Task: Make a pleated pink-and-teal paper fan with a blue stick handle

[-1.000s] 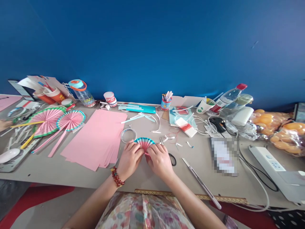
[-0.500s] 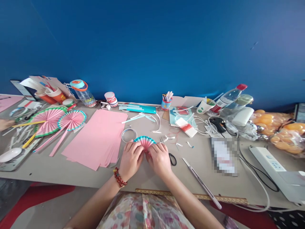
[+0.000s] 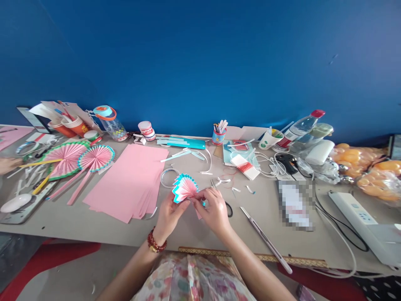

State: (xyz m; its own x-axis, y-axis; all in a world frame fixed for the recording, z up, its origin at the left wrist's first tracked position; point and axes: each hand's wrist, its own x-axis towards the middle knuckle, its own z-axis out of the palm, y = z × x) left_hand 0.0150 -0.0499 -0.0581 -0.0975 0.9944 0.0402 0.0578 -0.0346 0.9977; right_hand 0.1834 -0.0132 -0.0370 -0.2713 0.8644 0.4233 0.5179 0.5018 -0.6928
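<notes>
Between the fingers, a pleated pink fan, turquoise-edged, partly spread

Behind the fingers of the left hand, its wrist wears a bracelet of round, dark red beads with a golden one among them. Farther back from the fingers, past bare forearms, comes a pale, gathered garment, blotched pink, green and purple.

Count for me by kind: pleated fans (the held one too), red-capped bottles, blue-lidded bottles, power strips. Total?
Pleated fans: 3 (held fan, green-edged fan, round blue-edged fan)
Red-capped bottle: 1
Blue-lidded bottle: 1
Power strip: 1
Total: 6
</notes>
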